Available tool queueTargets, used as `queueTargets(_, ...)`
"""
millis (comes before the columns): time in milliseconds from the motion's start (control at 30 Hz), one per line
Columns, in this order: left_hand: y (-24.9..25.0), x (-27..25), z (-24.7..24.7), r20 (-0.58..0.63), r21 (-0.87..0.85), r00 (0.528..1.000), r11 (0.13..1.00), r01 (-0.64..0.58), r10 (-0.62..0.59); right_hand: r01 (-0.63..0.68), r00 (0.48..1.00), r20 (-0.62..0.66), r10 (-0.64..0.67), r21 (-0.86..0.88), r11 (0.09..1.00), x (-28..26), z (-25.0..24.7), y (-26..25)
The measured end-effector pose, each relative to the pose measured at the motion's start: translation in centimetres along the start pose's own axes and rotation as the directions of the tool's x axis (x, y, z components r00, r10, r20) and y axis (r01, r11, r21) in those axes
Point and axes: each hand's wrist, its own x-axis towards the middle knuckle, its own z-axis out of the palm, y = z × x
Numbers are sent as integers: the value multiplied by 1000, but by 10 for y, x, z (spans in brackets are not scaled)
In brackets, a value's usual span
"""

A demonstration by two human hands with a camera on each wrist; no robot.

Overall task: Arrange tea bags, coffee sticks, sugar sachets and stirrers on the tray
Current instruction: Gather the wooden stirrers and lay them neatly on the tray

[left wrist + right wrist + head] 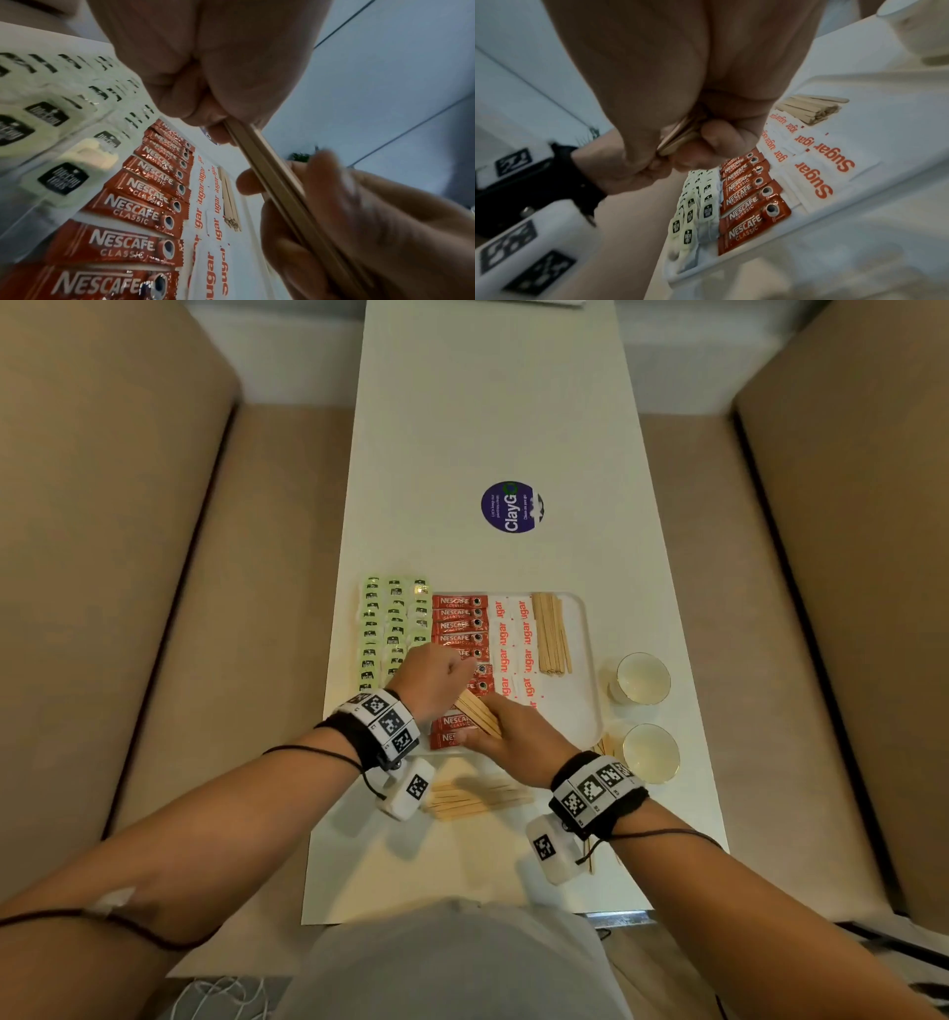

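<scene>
A white tray point(585, 629) holds green tea bags point(393, 618) on the left, red Nescafe coffee sticks point(459, 626), white sugar sachets point(513, 639) and a row of wooden stirrers point(550, 634) on the right. Both hands hover over the tray's near end and hold one small bundle of wooden stirrers point(477, 713). My left hand point(436, 677) grips the bundle's far end in a fist point(205, 97). My right hand point(513, 729) grips its near end; in the right wrist view the stirrer ends point(677, 140) show between its fingers.
More loose stirrers point(477, 798) lie on the white table point(488, 428) in front of the tray. Two white cups point(642, 677) point(651, 752) stand right of the tray, with a few stirrers beside the nearer one. A purple sticker point(511, 506) lies farther back. Beige seats flank the table.
</scene>
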Motion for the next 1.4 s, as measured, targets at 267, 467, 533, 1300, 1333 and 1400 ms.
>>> queueTargets(267,19,16,2,11,36,1000,999,-5,4,-80,995,-59,74,-110,991,-2,-10,3)
queueTargets(467,32,43,8,132,266,990,960,-87,53,-131,982,-156,110,-126,983,-6,-15,7)
queueTargets(533,38,53,9,172,294,982,948,-123,74,-147,978,-166,129,-99,984,-7,-18,8)
queueTargets(1300,72,147,51,437,319,887,896,-309,151,-331,943,-160,291,-396,856,46,-76,49)
queueTargets(1333,72,150,51,422,311,895,905,-290,142,-346,938,-175,300,-391,853,51,-78,52)
queueTargets(1400,74,156,52,357,300,928,928,-223,107,-383,921,-220,320,-365,849,61,-83,56)
